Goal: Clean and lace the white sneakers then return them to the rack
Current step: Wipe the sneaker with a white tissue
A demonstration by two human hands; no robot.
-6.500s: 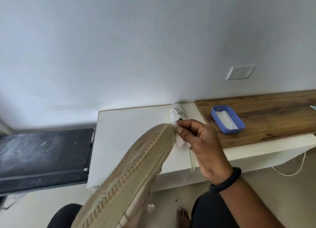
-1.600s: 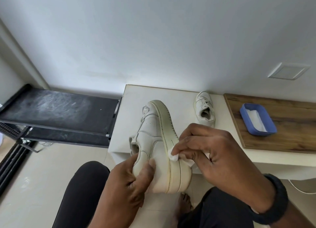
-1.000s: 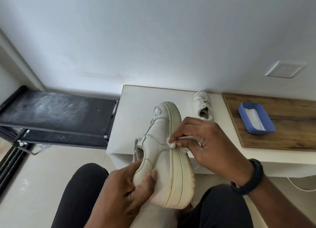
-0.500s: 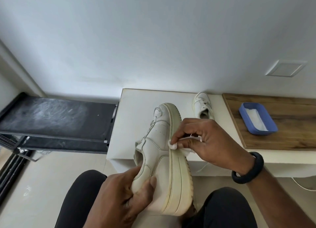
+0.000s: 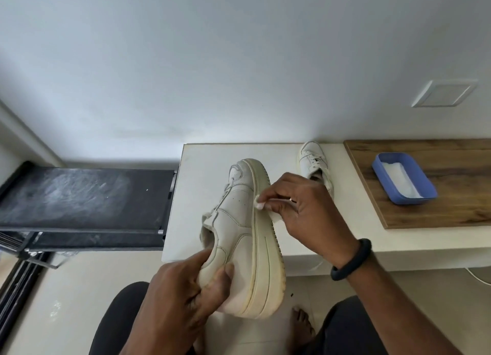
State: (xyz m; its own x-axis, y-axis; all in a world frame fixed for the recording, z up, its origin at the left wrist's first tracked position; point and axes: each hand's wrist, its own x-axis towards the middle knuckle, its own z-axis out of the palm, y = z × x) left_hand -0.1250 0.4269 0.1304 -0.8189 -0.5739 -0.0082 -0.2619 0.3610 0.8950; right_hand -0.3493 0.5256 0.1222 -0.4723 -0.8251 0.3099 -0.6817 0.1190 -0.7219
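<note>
My left hand (image 5: 183, 288) grips the heel of a white sneaker (image 5: 244, 229), held on its side above my lap with the yellowed sole edge facing right. My right hand (image 5: 305, 211) pinches a small white wipe (image 5: 259, 202) against the sneaker's upper, just beside the sole edge near the toe. The second white sneaker (image 5: 313, 163) stands on the white bench (image 5: 202, 184) against the wall, partly hidden behind my right hand.
A black shoe rack (image 5: 79, 195) stands to the left of the bench. A wooden board (image 5: 451, 184) on the right carries a blue tray (image 5: 403, 181) with white wipes. A white cable hangs under the bench at right. My knees and a bare foot are below.
The sneaker was turned from sole-up to lying on its side. Over the last second my right hand slid the wipe along the sole edge toward the toe.
</note>
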